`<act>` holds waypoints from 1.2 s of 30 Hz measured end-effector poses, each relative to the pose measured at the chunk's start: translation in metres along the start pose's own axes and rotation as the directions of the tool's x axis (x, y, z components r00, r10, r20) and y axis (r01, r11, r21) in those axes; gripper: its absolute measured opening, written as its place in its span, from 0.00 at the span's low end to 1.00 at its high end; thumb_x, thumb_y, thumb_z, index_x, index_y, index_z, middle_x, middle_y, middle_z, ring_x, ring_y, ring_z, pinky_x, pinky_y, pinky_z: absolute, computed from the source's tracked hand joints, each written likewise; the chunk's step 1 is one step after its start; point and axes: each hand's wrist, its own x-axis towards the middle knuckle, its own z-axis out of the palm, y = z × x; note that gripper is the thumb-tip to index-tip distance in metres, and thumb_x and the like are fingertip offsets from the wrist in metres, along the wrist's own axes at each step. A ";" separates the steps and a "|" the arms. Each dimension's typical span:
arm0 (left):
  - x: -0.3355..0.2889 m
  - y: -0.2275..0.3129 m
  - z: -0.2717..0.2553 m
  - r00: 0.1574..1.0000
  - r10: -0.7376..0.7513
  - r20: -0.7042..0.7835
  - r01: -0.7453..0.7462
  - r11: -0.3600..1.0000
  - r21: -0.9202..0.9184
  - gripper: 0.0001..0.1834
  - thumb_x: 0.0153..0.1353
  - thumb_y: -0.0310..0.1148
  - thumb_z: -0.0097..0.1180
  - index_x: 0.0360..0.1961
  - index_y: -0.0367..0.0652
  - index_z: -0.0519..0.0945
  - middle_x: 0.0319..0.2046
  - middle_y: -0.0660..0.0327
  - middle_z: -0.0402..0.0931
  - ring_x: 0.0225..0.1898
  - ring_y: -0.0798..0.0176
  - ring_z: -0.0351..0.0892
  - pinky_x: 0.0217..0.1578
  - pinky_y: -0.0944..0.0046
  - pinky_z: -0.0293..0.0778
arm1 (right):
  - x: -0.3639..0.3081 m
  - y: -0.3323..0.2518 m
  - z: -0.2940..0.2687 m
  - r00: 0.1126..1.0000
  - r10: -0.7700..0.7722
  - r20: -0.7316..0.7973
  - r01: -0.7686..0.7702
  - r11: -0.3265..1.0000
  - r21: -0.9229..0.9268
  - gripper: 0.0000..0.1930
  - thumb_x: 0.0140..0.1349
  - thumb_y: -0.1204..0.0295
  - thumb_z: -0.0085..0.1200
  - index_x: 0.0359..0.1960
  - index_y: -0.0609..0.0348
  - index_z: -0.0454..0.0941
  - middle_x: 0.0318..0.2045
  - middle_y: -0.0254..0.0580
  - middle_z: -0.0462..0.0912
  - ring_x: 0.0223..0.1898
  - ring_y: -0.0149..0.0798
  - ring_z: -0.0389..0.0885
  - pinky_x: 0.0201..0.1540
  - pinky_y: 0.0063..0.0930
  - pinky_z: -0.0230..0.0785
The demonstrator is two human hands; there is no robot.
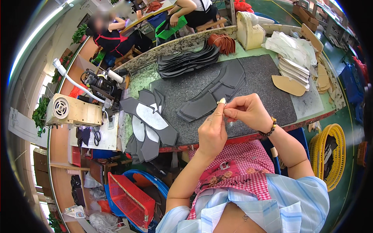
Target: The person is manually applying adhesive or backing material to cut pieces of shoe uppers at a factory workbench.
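Observation:
My left hand (pixel 213 133) is raised over the near edge of the work table, with a ring on one finger. Its fingers are closed, and a pale yellow covering (pixel 222 101) sits on a fingertip. My right hand (pixel 248 112), a beaded bracelet at its wrist, meets it there in a pinch. Whatever lies between the fingertips is too small to make out. Just beyond my hands, dark grey cut pieces (pixel 211 95) rest on a speckled black board (pixel 268 81). To the left are fanned dark pieces with white patches (pixel 151 117).
Stacked black pieces (pixel 186 60) and a bundle of brown strips (pixel 222 43) lie at the back. Pale cut pieces (pixel 293 72) sit at right. A sewing machine (pixel 75 110) and scissors (pixel 96 136) are left. Yellow baskets (pixel 330 155) stand right. Two people work beyond the table.

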 end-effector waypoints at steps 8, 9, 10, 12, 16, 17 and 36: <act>-0.008 -0.005 0.001 0.791 -0.557 0.253 0.490 0.329 -0.807 0.15 0.70 0.32 0.49 0.49 0.30 0.77 0.32 0.61 0.81 0.33 0.75 0.77 0.33 0.75 0.74 | -0.011 0.002 0.032 0.948 -0.309 -0.082 0.227 0.831 -0.508 0.02 0.48 0.79 0.57 0.24 0.64 0.78 0.21 0.41 0.79 0.23 0.31 0.79 0.28 0.25 0.72; 0.002 -0.007 0.000 0.703 -0.615 0.357 0.529 0.118 -0.840 0.16 0.70 0.34 0.48 0.47 0.30 0.78 0.31 0.60 0.81 0.31 0.74 0.78 0.32 0.74 0.75 | -0.014 -0.001 0.036 0.816 -0.578 -0.021 0.469 0.682 -0.562 0.01 0.48 0.80 0.55 0.24 0.63 0.77 0.20 0.41 0.77 0.22 0.33 0.79 0.28 0.26 0.72; 0.008 -0.011 -0.002 0.604 -0.653 0.457 0.534 -0.094 -0.840 0.16 0.70 0.36 0.48 0.44 0.31 0.79 0.29 0.59 0.81 0.29 0.73 0.79 0.31 0.73 0.75 | -0.018 -0.002 0.041 0.612 -0.789 0.062 0.665 0.470 -0.581 0.01 0.47 0.81 0.54 0.23 0.63 0.76 0.19 0.42 0.76 0.22 0.35 0.79 0.28 0.27 0.72; 0.015 -0.040 -0.018 0.608 -0.608 0.510 0.695 0.098 -0.712 0.17 0.71 0.38 0.46 0.40 0.34 0.80 0.27 0.54 0.83 0.24 0.68 0.81 0.27 0.72 0.76 | -0.049 -0.009 0.028 0.779 -0.587 0.220 0.623 0.687 -0.373 0.02 0.47 0.82 0.52 0.23 0.62 0.76 0.24 0.42 0.80 0.26 0.36 0.82 0.31 0.27 0.74; 0.027 -0.056 -0.043 0.876 -0.482 0.036 0.452 0.791 -0.413 0.16 0.71 0.36 0.45 0.38 0.34 0.79 0.29 0.54 0.83 0.28 0.67 0.82 0.29 0.70 0.77 | -0.088 0.013 -0.057 0.681 0.521 0.514 -0.273 0.832 -0.482 0.08 0.50 0.75 0.60 0.32 0.64 0.79 0.36 0.45 0.84 0.37 0.36 0.85 0.38 0.26 0.77; 0.027 -0.040 -0.038 0.927 -0.375 -0.026 0.334 0.854 -0.398 0.13 0.70 0.33 0.46 0.38 0.35 0.79 0.30 0.55 0.84 0.29 0.68 0.83 0.30 0.68 0.78 | -0.097 0.022 -0.066 0.631 0.568 0.529 -0.373 0.819 -0.435 0.20 0.54 0.65 0.63 0.45 0.64 0.76 0.40 0.45 0.83 0.41 0.37 0.83 0.44 0.29 0.76; -0.055 -0.047 -0.001 0.830 -0.406 0.382 0.547 0.463 -0.697 0.42 0.54 0.26 0.64 0.66 0.39 0.54 0.48 0.51 0.77 0.50 0.58 0.78 0.49 0.59 0.74 | -0.042 0.080 -0.016 0.951 0.042 -0.305 0.027 0.976 0.216 0.18 0.70 0.66 0.45 0.44 0.73 0.78 0.38 0.45 0.83 0.34 0.31 0.82 0.34 0.26 0.77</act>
